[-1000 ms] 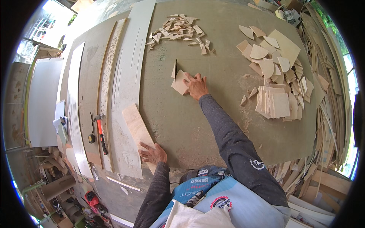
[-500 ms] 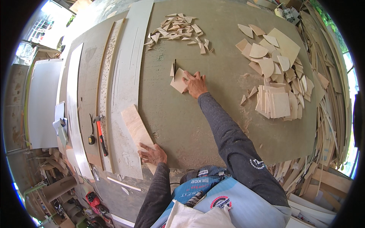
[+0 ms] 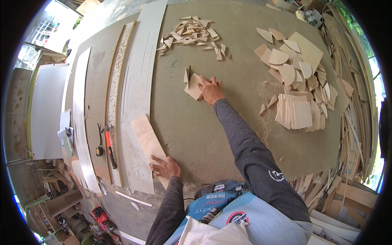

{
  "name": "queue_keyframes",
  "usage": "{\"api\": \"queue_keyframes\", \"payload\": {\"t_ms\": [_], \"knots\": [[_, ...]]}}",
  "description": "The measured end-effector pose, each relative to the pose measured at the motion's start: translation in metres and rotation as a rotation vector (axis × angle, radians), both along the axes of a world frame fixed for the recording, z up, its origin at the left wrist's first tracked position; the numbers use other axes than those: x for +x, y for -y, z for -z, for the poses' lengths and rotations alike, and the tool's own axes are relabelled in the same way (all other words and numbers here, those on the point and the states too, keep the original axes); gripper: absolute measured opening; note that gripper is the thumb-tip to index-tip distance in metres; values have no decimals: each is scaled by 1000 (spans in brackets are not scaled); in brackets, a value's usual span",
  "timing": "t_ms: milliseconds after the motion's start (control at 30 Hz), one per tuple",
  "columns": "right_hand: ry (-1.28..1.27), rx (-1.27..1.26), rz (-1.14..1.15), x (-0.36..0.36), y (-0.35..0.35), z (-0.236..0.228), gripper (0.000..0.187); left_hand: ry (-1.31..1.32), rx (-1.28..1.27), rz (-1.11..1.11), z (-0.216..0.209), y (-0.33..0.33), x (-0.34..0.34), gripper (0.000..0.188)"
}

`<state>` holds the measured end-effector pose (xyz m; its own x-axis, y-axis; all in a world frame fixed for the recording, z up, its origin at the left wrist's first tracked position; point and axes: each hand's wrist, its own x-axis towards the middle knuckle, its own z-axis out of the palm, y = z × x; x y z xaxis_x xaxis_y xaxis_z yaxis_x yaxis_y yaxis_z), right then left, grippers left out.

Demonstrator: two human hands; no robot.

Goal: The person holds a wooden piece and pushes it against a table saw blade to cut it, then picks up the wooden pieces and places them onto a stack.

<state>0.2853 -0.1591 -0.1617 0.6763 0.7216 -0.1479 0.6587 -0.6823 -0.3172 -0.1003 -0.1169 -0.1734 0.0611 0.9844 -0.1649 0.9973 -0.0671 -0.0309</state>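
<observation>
Under my right hand (image 3: 211,90) is a small squarish plywood piece (image 3: 193,87); the fingers and thumb grip its right side and press on it. A thin dark blade (image 3: 189,73) stands up at the piece's upper left edge. Beside that blade lies a slim plywood sliver (image 3: 185,76). My left hand (image 3: 166,166) rests open, fingers spread, across the lower part of a long plywood strip (image 3: 147,132) at the table's near edge.
A heap of small wedge offcuts (image 3: 190,32) lies at the far side. Quarter-round plywood pieces (image 3: 288,73) and a squarish stack (image 3: 300,114) sit at the right. On the left are a hammer (image 3: 109,148), a tape measure (image 3: 99,151) and a long white board (image 3: 141,61).
The view has shifted very slightly. My right hand and the plywood piece stay at the dark blade, and my left hand remains on the long strip.
</observation>
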Motion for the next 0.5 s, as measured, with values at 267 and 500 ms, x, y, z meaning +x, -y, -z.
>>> {"api": "queue_keyframes", "payload": {"t_ms": [267, 500], "knots": [[30, -13, -7, 4, 0, -3, 55, 10, -18, -8, -9, 2, 3, 91], [34, -9, 0, 11, -3, 3, 60, 14, 2, -9, -4, 2, 2, 89]]}}
